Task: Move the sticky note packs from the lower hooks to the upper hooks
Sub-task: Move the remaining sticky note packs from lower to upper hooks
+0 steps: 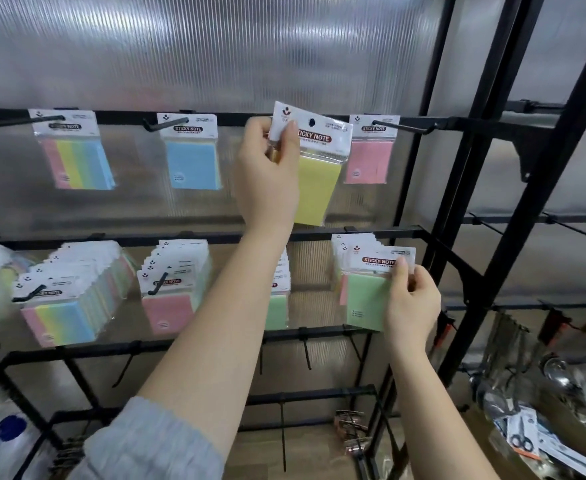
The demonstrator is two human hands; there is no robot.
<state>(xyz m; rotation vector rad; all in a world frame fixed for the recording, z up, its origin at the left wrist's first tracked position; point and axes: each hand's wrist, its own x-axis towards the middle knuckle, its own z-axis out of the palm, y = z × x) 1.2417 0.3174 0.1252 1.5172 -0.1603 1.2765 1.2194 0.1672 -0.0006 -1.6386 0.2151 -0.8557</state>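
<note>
While the left hand (pixel 267 174) pinches a yellow pack (pixel 319 174) by its header at the upper rail (pixel 118 116), the right hand (pixel 411 303) pinches the front green pack (pixel 366 299) of the lower-right stack, level with the lower hooks.

- Left hand (pixel 265 174): bare, no rings, short plain nails.
- Left sleeve (pixel 153 441): light grey ribbed knit, pushed up the forearm.
- Right hand (pixel 411 306): bare, forearm uncovered, no watch or bands.
</note>
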